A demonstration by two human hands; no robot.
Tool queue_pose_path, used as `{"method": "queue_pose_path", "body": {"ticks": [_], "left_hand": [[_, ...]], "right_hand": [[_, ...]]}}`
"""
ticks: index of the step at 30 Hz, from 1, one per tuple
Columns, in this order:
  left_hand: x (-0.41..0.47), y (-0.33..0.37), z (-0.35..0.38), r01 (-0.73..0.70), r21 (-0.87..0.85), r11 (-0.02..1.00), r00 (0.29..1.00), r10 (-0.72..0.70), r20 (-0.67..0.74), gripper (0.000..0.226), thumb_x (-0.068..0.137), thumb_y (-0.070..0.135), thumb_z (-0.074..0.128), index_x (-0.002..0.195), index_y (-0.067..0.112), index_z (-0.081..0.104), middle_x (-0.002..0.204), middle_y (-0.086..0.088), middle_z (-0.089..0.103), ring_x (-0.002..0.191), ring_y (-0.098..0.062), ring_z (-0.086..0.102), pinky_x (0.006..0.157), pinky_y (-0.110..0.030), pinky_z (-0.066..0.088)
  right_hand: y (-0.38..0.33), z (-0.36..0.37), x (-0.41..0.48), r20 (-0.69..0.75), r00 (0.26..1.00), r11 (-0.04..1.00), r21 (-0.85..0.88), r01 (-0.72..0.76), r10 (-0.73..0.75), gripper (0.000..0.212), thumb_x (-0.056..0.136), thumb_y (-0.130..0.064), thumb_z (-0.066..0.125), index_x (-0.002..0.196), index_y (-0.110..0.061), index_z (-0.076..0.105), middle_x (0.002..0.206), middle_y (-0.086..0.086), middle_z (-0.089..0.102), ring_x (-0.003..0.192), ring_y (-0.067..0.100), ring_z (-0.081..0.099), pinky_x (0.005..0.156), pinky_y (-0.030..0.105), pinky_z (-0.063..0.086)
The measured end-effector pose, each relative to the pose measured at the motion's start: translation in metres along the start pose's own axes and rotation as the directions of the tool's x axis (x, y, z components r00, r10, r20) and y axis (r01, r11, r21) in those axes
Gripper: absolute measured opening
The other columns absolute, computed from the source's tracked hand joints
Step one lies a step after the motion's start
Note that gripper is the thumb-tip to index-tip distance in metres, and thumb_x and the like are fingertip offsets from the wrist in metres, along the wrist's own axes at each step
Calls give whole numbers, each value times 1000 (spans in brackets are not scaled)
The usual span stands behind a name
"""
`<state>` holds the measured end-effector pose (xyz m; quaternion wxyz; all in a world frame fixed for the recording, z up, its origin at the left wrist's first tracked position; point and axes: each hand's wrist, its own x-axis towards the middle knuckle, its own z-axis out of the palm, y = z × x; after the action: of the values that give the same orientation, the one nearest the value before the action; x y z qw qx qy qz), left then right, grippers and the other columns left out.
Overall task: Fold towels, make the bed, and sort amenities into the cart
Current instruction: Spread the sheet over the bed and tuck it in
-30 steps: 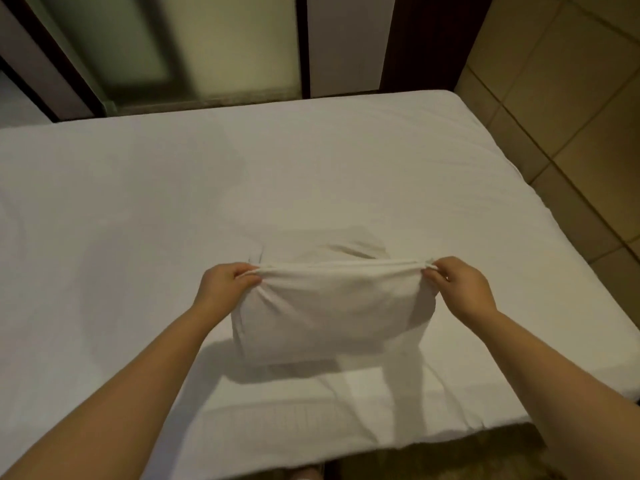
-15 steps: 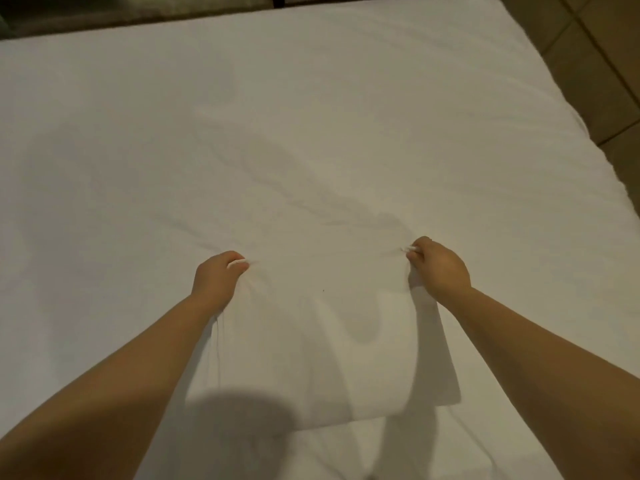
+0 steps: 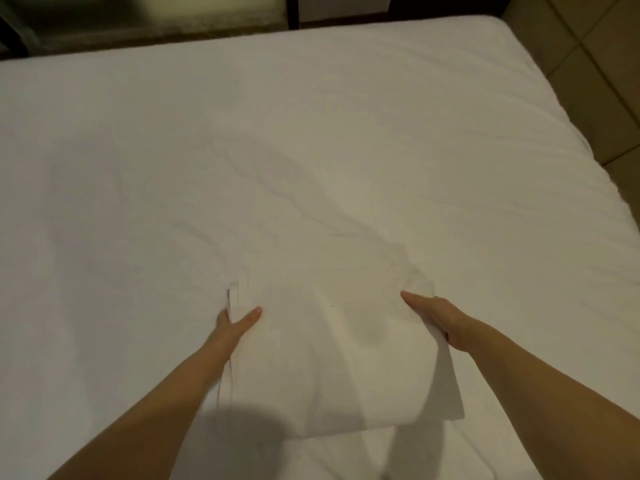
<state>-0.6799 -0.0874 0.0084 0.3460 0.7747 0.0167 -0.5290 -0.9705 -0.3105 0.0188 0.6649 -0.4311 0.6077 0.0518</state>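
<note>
Found the towel lying flat on the bed, folded into a rough rectangle. Found the left grip at the far left corner of the towel, thumb stretched across the top layer, a finger showing behind the stacked edges: pinching that corner. Found the right grip at the far right side of the towel, thumb laid straight along the top, remaining fingers tucked beneath the edge and hidden: judged to be pinching the cloth, though loosely.

Compared with one second ago: then lifted clear of the bed, hanging from a taut upper edge between both grips; now lowered and spread. Compared with half a second ago: then clenched as fists on the corners; now eased, thumbs extended. Recorded slight bunching of cloth just beyond the far right corner of the towel, and a soft crease across its middle.

Judged as the close of one fold: set down, not yet let go. Likely to call next for smoothing the top and squaring the right side, where a lower layer splays out past the upper one. Risk noted: dragging the sheet under the towel into wrinkles, white on white, hard to spot. No cart or amenities seen around the towel; only floor tiles well off to its far right. Towel folding under way; bed-making and sorting judged still ahead.
</note>
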Motion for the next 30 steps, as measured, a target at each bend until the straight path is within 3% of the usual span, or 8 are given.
{"method": "queue_pose_path", "body": {"ticks": [1,3,5,7,14,21,26,30], "left_hand": [[-8,-1,-3,16,-66,998,998,-12,61,112,35,67,85,128,11,55,110,-10,70,97,-26,68,82,-37,55],[-26,3,-5,5,-140,990,998,4,61,71,58,47,85,112,6,64,90,-9,74,84,-25,70,70,-31,54],[-47,13,-7,-34,-215,976,999,39,18,35,79,28,74,104,6,66,79,-7,74,77,-22,70,67,-31,54],[-72,28,-12,-105,-284,953,993,115,18,22,84,24,70,99,8,66,82,-8,75,76,-21,71,65,-31,56],[-204,52,-46,-314,-388,867,943,331,-24,32,88,29,62,110,6,64,102,-13,72,95,-26,69,75,-36,52],[-344,3,-60,-546,-472,693,836,490,-247,43,84,26,62,122,7,59,107,-12,71,94,-25,70,67,-31,60],[-433,-53,-90,-673,-456,582,740,546,-393,69,66,41,79,125,11,57,112,-11,70,100,-27,68,70,-34,59],[-492,-101,-130,-753,-445,486,658,573,-488,98,32,52,93,118,16,62,113,-10,70,102,-28,67,76,-37,58]], "right_hand": [[-1,3,-10,-9,1000,1000,2,9,-9,41,86,-31,66,115,-3,63,99,11,71,85,25,69,70,32,54],[-9,6,-31,-27,997,997,23,72,-71,39,86,-29,68,114,-2,64,101,12,71,88,27,69,73,34,55],[-24,6,-57,-39,988,988,45,148,-147,36,86,-28,68,113,-5,64,102,12,71,90,27,69,74,36,55],[-44,3,-87,-40,972,970,60,236,-234,33,85,-28,68,112,-9,64,100,9,72,89,25,69,72,35,55],[-105,-7,-209,26,844,845,15,535,-535,24,85,-29,67,106,-16,63,97,5,71,85,23,67,67,31,51],[-118,8,-313,170,679,694,44,719,-714,19,85,-29,68,101,-22,61,93,2,69,83,23,66,63,31,50],[-107,45,-382,309,546,606,144,783,-779,46,73,-36,77,114,-22,61,104,5,71,94,29,68,85,46,54],[-105,95,-445,469,373,513,214,831,-800,58,62,-33,78,116,-19,63,103,7,72,94,30,69,85,47,55]]}}
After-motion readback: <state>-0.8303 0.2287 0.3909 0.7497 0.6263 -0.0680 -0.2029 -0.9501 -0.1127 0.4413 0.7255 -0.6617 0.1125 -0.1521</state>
